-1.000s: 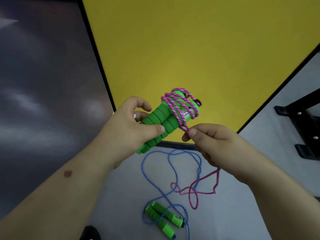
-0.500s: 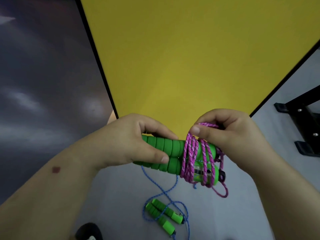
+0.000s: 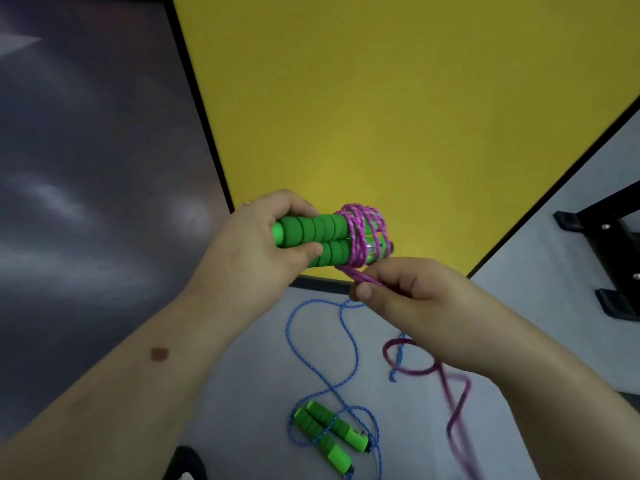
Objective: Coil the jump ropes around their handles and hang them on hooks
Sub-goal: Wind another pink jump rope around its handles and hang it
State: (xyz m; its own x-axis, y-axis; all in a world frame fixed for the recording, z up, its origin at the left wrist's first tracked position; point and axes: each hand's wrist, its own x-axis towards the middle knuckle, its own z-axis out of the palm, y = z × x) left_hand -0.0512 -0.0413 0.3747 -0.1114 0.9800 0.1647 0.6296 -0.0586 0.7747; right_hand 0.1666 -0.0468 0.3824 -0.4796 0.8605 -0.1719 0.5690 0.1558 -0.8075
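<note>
Coiling of the first jump rope, head view. The left hand [image 3: 249, 251] grips the paired green foam handles [image 3: 313, 239] at their near ends, fingers curled over the top and thumb pressed on the lower handle, holding the pair roughly level in front of the yellow wall panel [image 3: 398, 109]. Several turns of pink rope [image 3: 362, 237] already lie around the far end of the handles, beside the foam grips. The right hand [image 3: 415, 299], just below and to the right of the bundle, pinches the running part of the pink rope between thumb and forefinger; the strand runs taut from the coil to the pinch. Below that hand the pink rope's loose tail [image 3: 453, 403] hangs blurred towards the grey floor [image 3: 242, 393], so a fair length appears to remain unwound. A second rope, blue [image 3: 311, 348], lies uncoiled on the floor with its own green handles [image 3: 329, 433] side by side. A black frame [image 3: 609, 251] stands at the right edge; no hook is in view.

Step in hand, as judged: wrapping, past the first turns and not yet finished. The next move calls for carrying the pinched strand over the handles under steady tension, each turn laid beside the previous one, while the left hand keeps both handles clamped together so that the coil does not slip off the end
</note>
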